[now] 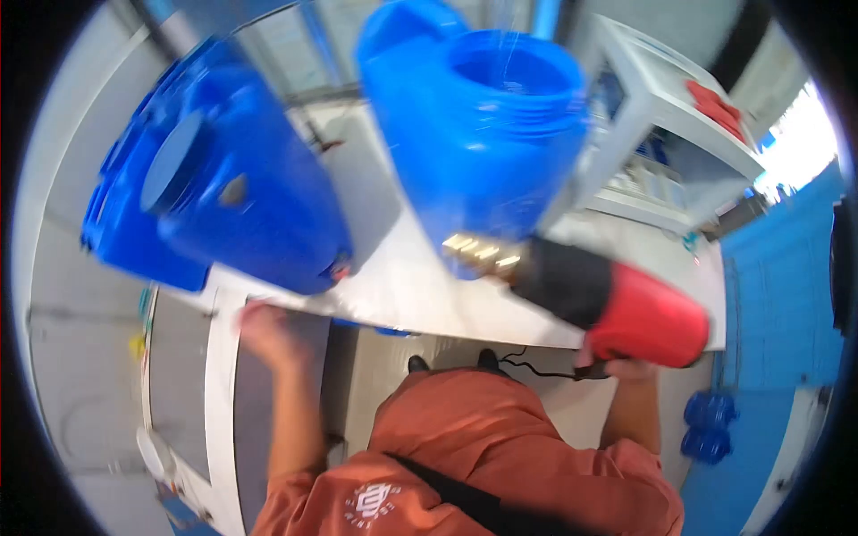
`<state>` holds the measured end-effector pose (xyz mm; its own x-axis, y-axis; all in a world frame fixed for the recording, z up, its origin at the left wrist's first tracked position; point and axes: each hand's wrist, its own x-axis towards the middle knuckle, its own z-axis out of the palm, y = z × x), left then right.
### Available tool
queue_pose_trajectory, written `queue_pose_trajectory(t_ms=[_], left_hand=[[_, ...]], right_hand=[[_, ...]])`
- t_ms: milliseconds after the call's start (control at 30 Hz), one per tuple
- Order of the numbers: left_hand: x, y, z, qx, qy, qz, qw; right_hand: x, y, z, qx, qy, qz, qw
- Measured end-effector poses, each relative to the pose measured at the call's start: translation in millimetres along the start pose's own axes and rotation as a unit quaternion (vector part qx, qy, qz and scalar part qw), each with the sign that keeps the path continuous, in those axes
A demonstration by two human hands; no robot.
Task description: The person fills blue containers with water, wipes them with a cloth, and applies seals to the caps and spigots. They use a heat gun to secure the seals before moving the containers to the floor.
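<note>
My right hand [618,367] is wrapped round the handle of a red and black heat gun [626,308]. Its brass-coloured nozzle [483,254] points left, overlapping the lower front of a large blue plastic jerrycan [483,170] that stands with its wide threaded mouth uncovered. Off to the left, my left hand [268,329] is smeared by motion near the table's front edge, just below a second blue jerrycan [259,179] with a round grey-blue cap [176,161].
Both jerrycans stand on a white table [393,295]. Another blue container [134,237] is at the far left. At the back right is a white shelf unit [661,107] with a red cloth [717,109] on top. A black cord [541,371] hangs below the heat gun.
</note>
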<state>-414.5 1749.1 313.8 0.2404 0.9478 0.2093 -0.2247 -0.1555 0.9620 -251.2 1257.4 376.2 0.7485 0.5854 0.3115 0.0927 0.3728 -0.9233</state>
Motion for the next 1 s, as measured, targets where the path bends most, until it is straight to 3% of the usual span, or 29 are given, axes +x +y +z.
queue_pose_trajectory(t_ms=[33, 67, 100, 133, 167, 233, 267, 300, 367, 400, 467, 500, 533, 567, 633, 700, 767, 833, 867, 900, 933, 1000], left_hand=[[24.9, 29.6, 4.6, -0.005, 0.087, 0.132, 0.987], [61.6, 69.4, -4.1, 0.161, 0.097, 0.194, 0.963], [137.9, 77.2, -47.7, -0.006, -0.075, 0.242, 0.967], [152.1, 126.3, -18.6, -0.024, -0.041, 0.239, 0.970], [209.1, 144.4, -28.0, 0.010, -0.107, 0.244, 0.964], [238.5, 200.0, 27.9, 0.027, -0.131, 0.150, 0.980], [247.8, 218.5, 49.6, 0.075, -0.197, 0.090, 0.973], [258.1, 233.6, 68.5, 0.122, -0.258, 0.028, 0.958], [291.4, 237.1, 93.7, 0.175, -0.352, -0.087, 0.915], [293.6, 238.5, 105.5, 0.230, -0.360, -0.097, 0.899], [278.5, 244.7, 131.3, 0.299, -0.409, -0.151, 0.849], [266.4, 242.7, 142.8, 0.360, -0.328, -0.094, 0.868], [266.1, 240.0, 146.7, 0.322, -0.433, -0.151, 0.828], [265.6, 241.0, 149.6, 0.354, -0.406, -0.142, 0.830], [249.6, 250.5, 146.1, 0.334, -0.415, -0.155, 0.832], [249.2, 239.3, 134.5, 0.261, -0.399, -0.175, 0.862], [243.4, 234.7, 126.3, 0.183, -0.389, -0.191, 0.883], [225.7, 242.5, 115.0, 0.011, -0.331, -0.240, 0.912], [218.8, 246.1, 106.4, 0.014, -0.329, -0.240, 0.913], [211.3, 250.0, 96.2, -0.075, -0.358, -0.223, 0.904], [203.5, 252.2, 87.9, -0.164, -0.384, -0.204, 0.886], [179.3, 246.8, 82.7, -0.199, -0.376, -0.104, 0.899]], right_hand=[[-1.8, -20.1, -16.5, -0.014, 0.026, -0.009, 1.000], [11.2, -54.9, -26.8, 0.039, 0.120, -0.010, 0.992], [26.9, -88.0, -36.9, 0.097, 0.210, -0.012, 0.973], [47.7, -115.2, -50.1, -0.243, 0.131, -0.116, 0.954], [69.9, -136.5, -54.6, -0.243, 0.136, -0.147, 0.949], [116.6, -171.1, -66.4, -0.272, 0.222, -0.090, 0.932], [141.8, -177.7, -105.9, -0.331, 0.243, -0.005, 0.912], [168.1, -187.6, -90.8, -0.407, 0.281, -0.010, 0.869], [223.1, -199.6, -139.5, -0.567, 0.221, 0.029, 0.793], [247.2, -203.3, -155.8, -0.637, 0.196, 0.049, 0.744], [279.0, -207.6, -157.2, -0.667, 0.158, 0.105, 0.721], [288.6, -207.2, -164.5, -0.663, 0.150, 0.088, 0.728], [295.6, -201.9, -179.6, -0.721, 0.138, 0.077, 0.674], [307.0, -194.1, -183.6, -0.775, 0.125, 0.064, 0.616], [298.3, -197.3, -149.3, -0.764, 0.148, 0.072, 0.623], [280.2, -184.2, -131.5, -0.796, 0.201, -0.154, 0.550], [252.8, -181.2, -54.1, -0.654, 0.258, -0.194, 0.684], [210.7, -162.1, 13.1, -0.538, 0.220, -0.189, 0.792], [187.6, -140.4, 41.9, -0.428, 0.147, -0.215, 0.866], [174.7, -120.4, 73.4, -0.366, 0.023, -0.260, 0.893], [161.7, -92.7, 95.7, -0.345, -0.025, -0.216, 0.913], [157.2, -59.6, 143.8, -0.261, -0.168, -0.060, 0.949]])
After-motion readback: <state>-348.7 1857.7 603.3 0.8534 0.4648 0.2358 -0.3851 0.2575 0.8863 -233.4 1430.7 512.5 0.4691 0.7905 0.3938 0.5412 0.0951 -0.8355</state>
